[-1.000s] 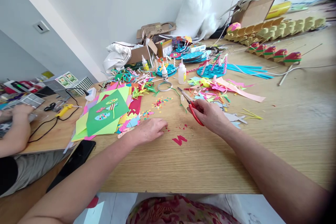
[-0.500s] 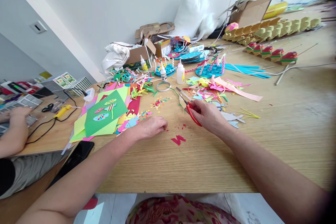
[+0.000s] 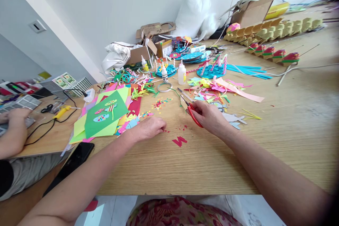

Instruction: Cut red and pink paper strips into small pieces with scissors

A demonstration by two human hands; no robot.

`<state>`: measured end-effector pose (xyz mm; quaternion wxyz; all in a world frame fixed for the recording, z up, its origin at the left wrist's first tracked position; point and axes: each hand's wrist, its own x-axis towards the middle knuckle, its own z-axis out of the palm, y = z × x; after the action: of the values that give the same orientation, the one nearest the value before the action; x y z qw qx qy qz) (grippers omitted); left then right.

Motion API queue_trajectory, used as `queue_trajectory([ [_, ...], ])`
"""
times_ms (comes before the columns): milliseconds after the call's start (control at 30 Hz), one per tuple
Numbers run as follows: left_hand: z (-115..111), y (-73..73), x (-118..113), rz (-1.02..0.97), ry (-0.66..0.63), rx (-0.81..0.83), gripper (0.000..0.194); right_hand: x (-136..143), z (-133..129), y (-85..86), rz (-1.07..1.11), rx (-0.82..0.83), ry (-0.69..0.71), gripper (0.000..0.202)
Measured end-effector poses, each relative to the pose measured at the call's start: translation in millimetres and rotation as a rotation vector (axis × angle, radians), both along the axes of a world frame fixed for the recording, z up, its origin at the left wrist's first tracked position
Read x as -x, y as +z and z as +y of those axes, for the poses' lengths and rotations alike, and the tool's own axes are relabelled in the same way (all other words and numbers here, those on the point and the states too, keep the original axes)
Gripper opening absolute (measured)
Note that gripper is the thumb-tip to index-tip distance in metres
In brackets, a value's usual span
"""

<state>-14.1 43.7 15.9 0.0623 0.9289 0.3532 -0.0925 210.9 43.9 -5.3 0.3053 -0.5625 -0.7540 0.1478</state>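
In my right hand [image 3: 208,114] is a pair of red-handled scissors [image 3: 195,116], blades pointing away and to the left, slightly apart. My left hand [image 3: 152,127] rests low over the table with its fingers closed together; small red scraps lie at the fingertips, and whether a piece is pinched there is too small to make out. Between the hands are tiny red paper bits [image 3: 182,127] and, nearer me, a few red paper strips [image 3: 179,141]. Beyond my left hand lies a scatter of coloured paper dots [image 3: 160,103].
Green paper [image 3: 106,116] with paper fish tops a stack at left, beside a black phone [image 3: 76,157]. Glue bottles [image 3: 182,73], a tape ring [image 3: 164,87] and paper scraps [image 3: 203,91] lie beyond. A co-worker's arm [image 3: 16,130] is at far left.
My left hand has shifted slightly left and toward me, with red scraps now showing by its fingertips. The right hand and scissors stay nearly in place.
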Motion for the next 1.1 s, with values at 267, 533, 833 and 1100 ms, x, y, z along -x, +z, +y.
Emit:
queue_trajectory([
  [267, 3, -15.2, -2, -0.039, 0.025, -0.018, 0.013, -1, 1, -1.8, 0.001, -0.004, 0.004, 0.024],
  [533, 1, -7.3, -1, -0.112, -0.001, 0.048, 0.011, 0, 0, -1.2, -0.01, 0.0, 0.001, 0.024],
  [833, 5, -17.4, -4, -0.094, -0.018, 0.043, 0.014, 0, 0, -1.4, -0.004, 0.0, -0.001, 0.024],
  [1100, 7, -21.9, -2, -0.096, 0.012, 0.055, 0.012, 0, 1, -1.3, -0.005, 0.021, -0.007, 0.025],
])
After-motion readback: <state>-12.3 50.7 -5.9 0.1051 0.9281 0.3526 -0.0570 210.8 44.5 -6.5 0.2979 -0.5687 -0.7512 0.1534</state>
